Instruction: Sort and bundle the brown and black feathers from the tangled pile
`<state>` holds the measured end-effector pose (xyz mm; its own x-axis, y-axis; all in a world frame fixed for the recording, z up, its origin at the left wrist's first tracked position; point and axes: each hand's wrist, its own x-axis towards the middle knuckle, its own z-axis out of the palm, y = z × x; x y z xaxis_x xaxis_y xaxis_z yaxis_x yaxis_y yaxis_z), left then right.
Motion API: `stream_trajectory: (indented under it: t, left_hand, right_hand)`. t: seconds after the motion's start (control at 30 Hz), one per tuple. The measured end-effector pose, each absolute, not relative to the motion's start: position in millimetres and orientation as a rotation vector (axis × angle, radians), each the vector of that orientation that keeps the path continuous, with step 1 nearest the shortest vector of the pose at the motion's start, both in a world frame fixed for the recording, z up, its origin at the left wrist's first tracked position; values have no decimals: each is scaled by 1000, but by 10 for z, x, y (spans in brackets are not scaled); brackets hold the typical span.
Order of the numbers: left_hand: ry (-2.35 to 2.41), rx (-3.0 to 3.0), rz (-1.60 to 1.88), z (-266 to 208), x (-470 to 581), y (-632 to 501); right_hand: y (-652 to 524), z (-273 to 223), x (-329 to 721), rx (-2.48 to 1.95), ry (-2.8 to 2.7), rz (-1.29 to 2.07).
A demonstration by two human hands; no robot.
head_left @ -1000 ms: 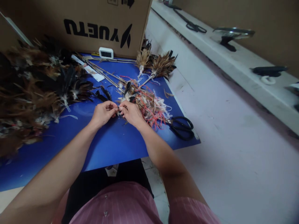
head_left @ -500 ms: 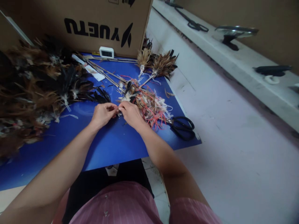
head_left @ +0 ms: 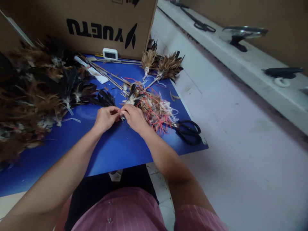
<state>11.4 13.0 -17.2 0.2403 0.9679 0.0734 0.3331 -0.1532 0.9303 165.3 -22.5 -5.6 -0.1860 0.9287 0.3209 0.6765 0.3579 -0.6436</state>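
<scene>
Spanning the near field: blue work board point(head_left: 113, 150), laid flat, bearing all that follows. Cardboard box point(head_left: 79, 25), printed with black lettering, standing along the board's far edge. Heap of brown and black feathers point(head_left: 36, 93), filling the board's left side, its dark tips reaching close to the left hand. Tangle of red and white cord with feather scraps point(head_left: 156, 110), lying just right of the right hand and touching it. Two small feather bunches point(head_left: 163, 65) at the far right corner, with thin sticks point(head_left: 108, 77) running between them and the heap. Black scissors point(head_left: 189, 131), lying flat beside the tangle, near the board's right edge. Small white digital timer point(head_left: 110, 54), upright against the box. Left hand point(head_left: 106, 118) and right hand point(head_left: 135, 117), fingertips meeting at mid-board, both pinched on a small bundle of quills point(head_left: 122, 118), pale ends showing between the hands; the fingers hide most of it.
</scene>
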Motion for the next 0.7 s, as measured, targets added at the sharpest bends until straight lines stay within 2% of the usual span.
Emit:
stream_trajectory:
  t: [0.17, 0.7]
  left_hand:
    - [1151, 1526, 950, -146, 109, 139]
    - [1073, 1549, 941, -185, 92, 148]
  right_hand:
    - [-147, -152, 1693, -1320, -1760, 671]
    - [-165, -91, 1683, -1343, -1885, 652]
